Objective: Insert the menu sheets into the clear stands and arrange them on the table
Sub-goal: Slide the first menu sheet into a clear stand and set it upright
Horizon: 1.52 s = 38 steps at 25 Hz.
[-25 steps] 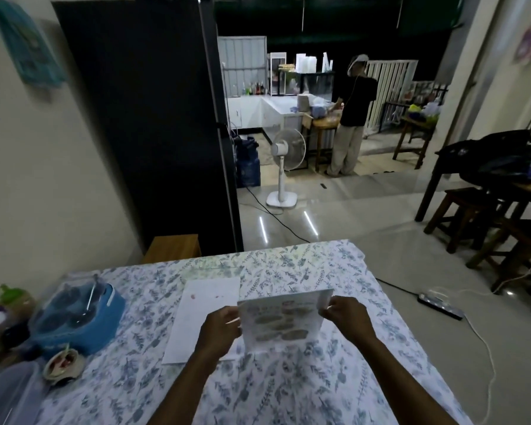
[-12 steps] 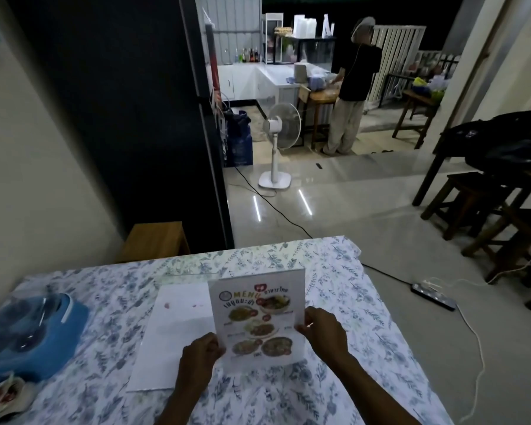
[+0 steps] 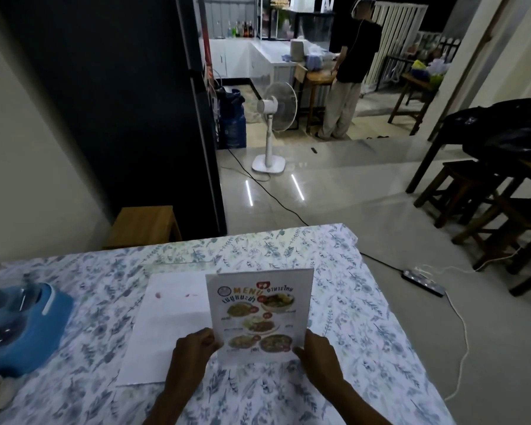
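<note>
A printed menu sheet (image 3: 259,311) with food photos stands upright in front of me, its face toward me, apparently inside a clear stand. My left hand (image 3: 193,351) pinches its lower left edge and my right hand (image 3: 318,354) grips its lower right corner. Its bottom edge rests on or just above the table with the floral cloth (image 3: 350,302). A white sheet (image 3: 166,326), face down with faint pink marks, lies flat just left of the menu. A second clear stand (image 3: 178,265) seems to lie beyond that sheet, hard to make out.
A blue container with a clear lid (image 3: 19,317) sits at the table's left edge. A wooden stool (image 3: 144,225) stands behind the table by a dark cabinet (image 3: 120,102). On the floor are a fan (image 3: 273,118) and power strip (image 3: 423,282); a person (image 3: 350,72) stands far back.
The menu was tilted low and flat a second ago; my hands have turned it upright with its printed face toward me and slid down to its bottom corners. My view has shifted right.
</note>
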Available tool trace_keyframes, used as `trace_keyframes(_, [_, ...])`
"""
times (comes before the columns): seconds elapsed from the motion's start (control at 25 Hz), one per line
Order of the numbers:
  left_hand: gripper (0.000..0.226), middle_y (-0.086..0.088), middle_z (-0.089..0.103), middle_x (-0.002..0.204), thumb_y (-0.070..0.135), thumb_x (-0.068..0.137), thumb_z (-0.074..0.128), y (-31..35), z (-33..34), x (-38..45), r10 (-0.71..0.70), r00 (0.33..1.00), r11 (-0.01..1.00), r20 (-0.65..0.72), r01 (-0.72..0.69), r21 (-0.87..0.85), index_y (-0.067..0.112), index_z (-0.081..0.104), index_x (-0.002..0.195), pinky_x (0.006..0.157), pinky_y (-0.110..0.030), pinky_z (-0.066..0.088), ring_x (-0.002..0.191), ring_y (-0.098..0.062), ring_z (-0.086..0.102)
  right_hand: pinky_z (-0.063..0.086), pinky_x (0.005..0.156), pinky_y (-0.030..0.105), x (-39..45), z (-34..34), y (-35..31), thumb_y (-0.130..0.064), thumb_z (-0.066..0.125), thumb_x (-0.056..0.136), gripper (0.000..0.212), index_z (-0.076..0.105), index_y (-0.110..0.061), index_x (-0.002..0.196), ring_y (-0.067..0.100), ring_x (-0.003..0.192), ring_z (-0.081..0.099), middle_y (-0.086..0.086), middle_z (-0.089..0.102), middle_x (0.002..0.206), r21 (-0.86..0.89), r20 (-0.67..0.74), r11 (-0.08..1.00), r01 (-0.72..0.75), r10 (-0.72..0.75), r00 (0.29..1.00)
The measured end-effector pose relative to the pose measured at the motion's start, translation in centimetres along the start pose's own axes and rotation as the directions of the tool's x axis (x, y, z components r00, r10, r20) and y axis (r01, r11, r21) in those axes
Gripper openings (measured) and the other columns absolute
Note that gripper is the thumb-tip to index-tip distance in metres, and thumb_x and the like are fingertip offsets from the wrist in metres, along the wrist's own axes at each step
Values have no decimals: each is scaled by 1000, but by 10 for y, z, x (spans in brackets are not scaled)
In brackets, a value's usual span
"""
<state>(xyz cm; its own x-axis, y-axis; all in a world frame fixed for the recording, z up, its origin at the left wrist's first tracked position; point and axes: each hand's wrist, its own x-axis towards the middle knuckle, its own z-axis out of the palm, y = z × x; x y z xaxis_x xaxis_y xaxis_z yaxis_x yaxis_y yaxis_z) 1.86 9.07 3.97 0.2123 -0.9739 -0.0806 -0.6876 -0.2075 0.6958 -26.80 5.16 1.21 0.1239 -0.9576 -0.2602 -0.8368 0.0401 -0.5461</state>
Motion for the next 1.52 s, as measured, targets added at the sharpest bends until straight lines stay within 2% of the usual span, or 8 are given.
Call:
trace_keyframes(0.2, [29, 10, 65, 54, 21, 81, 78, 58, 9, 49, 53, 999, 993, 8, -52, -104, 20, 57, 61, 53, -24, 48, 54, 2, 61, 54, 74, 30, 46, -56, 14, -47, 54, 90, 26, 62, -29, 107, 12, 92, 65, -5, 71, 110, 116, -97, 993, 26, -14, 995])
trace_keyframes(0.6, [7, 4, 75, 84, 20, 84, 73, 183, 84, 214, 33, 998, 958, 45, -19, -285, 18, 76, 91, 64, -24, 51, 77, -8, 68, 49, 64, 35, 223, -194, 82, -34, 63, 87, 26, 56, -16, 104, 33, 86, 67, 13, 70, 100, -120, -230, 992, 30, -57, 972])
trace_keyframes(0.76, [24, 12, 66, 68, 24, 85, 73, 197, 114, 267, 95, 995, 980, -4, -94, -173, 32, 61, 66, 57, -16, 43, 67, 2, 61, 47, 62, 36, 287, -207, 96, -30, 65, 88, 29, 54, -9, 104, 37, 88, 67, 17, 70, 100, -161, -207, 986, 37, -70, 976])
trace_keyframes(0.96, [19, 12, 65, 66, 23, 85, 72, 184, 124, 276, 75, 997, 993, -31, -78, -94, 22, 61, 69, 54, -10, 41, 65, 12, 60, 45, 62, 30, 297, -185, 105, -32, 63, 89, 21, 60, -14, 99, 30, 86, 69, 11, 73, 97, -35, -168, 999, 20, -25, 985])
trace_keyframes(1.12, [11, 8, 73, 77, 23, 87, 70, 132, 99, 218, -19, 997, 998, -71, 15, -54, 19, 72, 77, 66, -4, 44, 74, 6, 65, 39, 62, 25, 249, -133, 90, -28, 60, 93, 7, 57, -23, 89, 20, 80, 61, 0, 62, 87, 65, -99, 988, 143, -136, 986])
trace_keyframes(1.24, [16, 9, 75, 85, 28, 90, 65, 95, 69, 186, -56, 995, 996, -79, 61, 67, 20, 78, 86, 68, 3, 39, 75, 4, 66, 42, 65, 30, 250, -100, 68, -18, 51, 94, 5, 56, -20, 94, 21, 81, 60, 3, 61, 90, -52, 5, 962, 270, -270, 963])
trace_keyframes(1.36, [8, 18, 74, 85, 16, 87, 71, 76, 40, 176, -41, 996, 995, -81, 48, 89, 21, 77, 87, 68, 1, 43, 78, 13, 65, 49, 73, 35, 248, -82, 45, -10, 48, 92, 18, 58, -15, 106, 26, 90, 62, 7, 63, 101, -67, 101, 918, 392, -384, 918])
trace_keyframes(1.52, [16, 22, 75, 84, 4, 81, 75, 57, 24, 175, -39, 993, 996, -112, 30, -83, 18, 76, 88, 78, -11, 51, 84, 1, 71, 50, 78, 36, 241, -75, 21, -21, 45, 97, 24, 62, -13, 112, 27, 97, 65, 10, 68, 109, -60, 108, 917, 395, -387, 916])
